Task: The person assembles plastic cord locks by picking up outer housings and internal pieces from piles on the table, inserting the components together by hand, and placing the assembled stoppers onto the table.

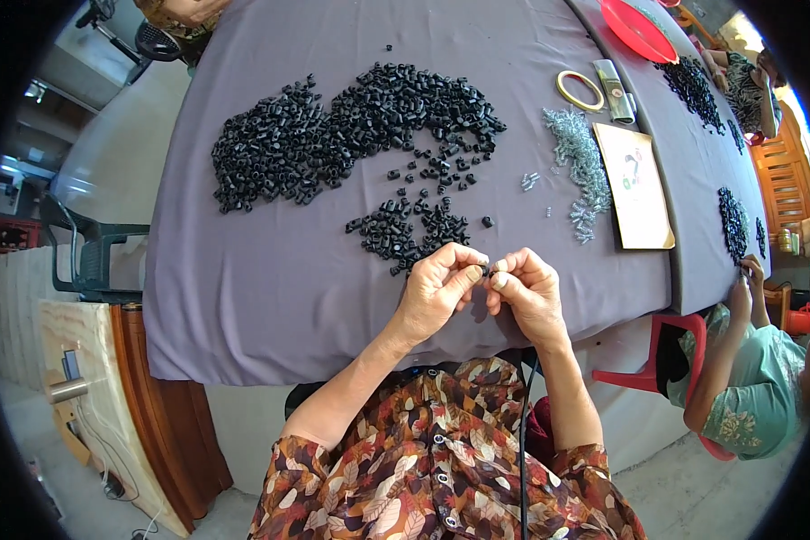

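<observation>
Above the table's near side, both my hands meet fingertip to fingertip on a small black plastic piece (486, 270). My left hand (434, 295) pinches it between thumb and fingers, and my right hand (529, 292) pinches it from the other side. Fingers hide most of the piece. Just beyond my left hand lies a small heap of black cylindrical pieces (391, 232). Farther off, two larger heaps, a left one (274, 153) and a right one (414, 103), run into each other. To the right is a strip of small silvery coil springs (587, 175), with a few loose springs (529, 182) beside it.
A grey cloth (243, 288) covers the table. At its right lie a tape roll (580, 91), a flat packet (615, 92) and a printed card (634, 189). Beyond are a red basin (637, 31) and a person in green (751, 387) handling small pieces. A dark green chair (90, 252) stands left.
</observation>
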Available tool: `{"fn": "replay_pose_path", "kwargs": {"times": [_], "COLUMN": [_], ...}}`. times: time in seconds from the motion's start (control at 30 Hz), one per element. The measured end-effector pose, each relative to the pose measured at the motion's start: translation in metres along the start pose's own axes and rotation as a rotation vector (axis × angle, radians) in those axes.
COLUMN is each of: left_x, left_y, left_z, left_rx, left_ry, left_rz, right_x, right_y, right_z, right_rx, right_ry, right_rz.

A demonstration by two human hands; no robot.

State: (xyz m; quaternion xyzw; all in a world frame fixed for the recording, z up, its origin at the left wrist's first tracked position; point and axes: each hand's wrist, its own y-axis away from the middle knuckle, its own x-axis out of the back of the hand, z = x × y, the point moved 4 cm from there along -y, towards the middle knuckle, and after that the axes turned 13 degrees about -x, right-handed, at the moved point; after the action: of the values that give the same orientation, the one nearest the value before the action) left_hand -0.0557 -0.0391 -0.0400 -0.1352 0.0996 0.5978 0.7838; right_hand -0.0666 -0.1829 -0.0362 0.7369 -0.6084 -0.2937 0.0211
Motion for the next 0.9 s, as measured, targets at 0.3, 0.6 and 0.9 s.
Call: {"fn": "replay_pose_path", "kwargs": {"times": [0.3,0.6,0.9], "left_x": [-0.0007,-0.0021,-0.0039], "left_y": [-0.0004,0.0004,0.0030], "left_z": [-0.0012,0.0002,-0.0018], "left_rx": [0.012,0.018,0.067], "left_ry": [0.036,-0.015,0.075], "left_rz": [-0.004,-0.041,-0.087], "right_x": [0.0003,0.0002,0.0023], "right_y": [-0.0014,-0.0010,0.0008], "right_z": [0.0008,-0.0010,-0.0028], "right_rx": [-0.035,-0.034,-0.051], "right_ry": [0.056,0.071,0.073], "right_rz": [0.026,0.003,-0.024]}}
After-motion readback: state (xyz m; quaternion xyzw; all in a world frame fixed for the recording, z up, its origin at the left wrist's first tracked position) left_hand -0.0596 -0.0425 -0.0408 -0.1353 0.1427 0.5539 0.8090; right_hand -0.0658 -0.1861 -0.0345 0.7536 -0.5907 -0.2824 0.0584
